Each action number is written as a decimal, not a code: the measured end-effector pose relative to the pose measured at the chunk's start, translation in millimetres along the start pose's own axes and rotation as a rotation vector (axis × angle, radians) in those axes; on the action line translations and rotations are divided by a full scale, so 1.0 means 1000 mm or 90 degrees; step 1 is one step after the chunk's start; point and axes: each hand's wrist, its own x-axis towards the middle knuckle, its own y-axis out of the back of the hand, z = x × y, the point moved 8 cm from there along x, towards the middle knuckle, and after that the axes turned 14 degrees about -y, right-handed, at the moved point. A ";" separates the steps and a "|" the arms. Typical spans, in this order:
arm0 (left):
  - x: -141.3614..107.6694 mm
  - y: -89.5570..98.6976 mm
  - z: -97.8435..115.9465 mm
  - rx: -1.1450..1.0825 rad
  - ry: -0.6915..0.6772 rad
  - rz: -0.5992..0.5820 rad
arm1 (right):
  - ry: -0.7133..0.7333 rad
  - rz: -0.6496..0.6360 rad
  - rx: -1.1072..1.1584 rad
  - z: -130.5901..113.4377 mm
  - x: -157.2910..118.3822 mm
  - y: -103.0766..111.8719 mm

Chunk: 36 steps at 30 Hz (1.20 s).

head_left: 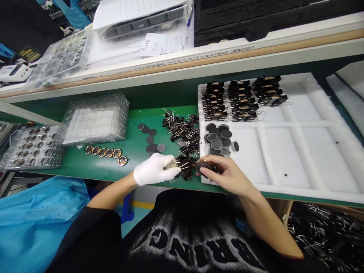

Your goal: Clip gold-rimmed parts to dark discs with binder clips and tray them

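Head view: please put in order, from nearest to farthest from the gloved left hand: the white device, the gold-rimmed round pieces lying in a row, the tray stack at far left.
From the gloved left hand:
1. Gold-rimmed round pieces: just to its left.
2. Tray stack: farther left, past the pieces.
3. White device: far upper left.

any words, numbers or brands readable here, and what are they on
"BRING": black fabric shirt, upside down.
"LESSO": long white shelf rail, upside down; its other print is too small.
"8.26" and what looks like "15:00": handwritten on the small white paper slip.
Yellow-and-black label: too blurred.
White printed form: too small.
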 end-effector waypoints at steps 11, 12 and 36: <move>-0.003 -0.018 0.013 -0.016 -0.008 -0.107 | 0.067 -0.131 -0.169 -0.012 0.000 0.001; -0.003 -0.019 0.014 -0.019 -0.016 -0.113 | 0.076 -0.139 -0.172 -0.013 -0.001 0.000; 0.036 -0.059 0.023 -0.578 0.044 -0.169 | 0.351 -0.061 0.160 -0.056 -0.016 0.043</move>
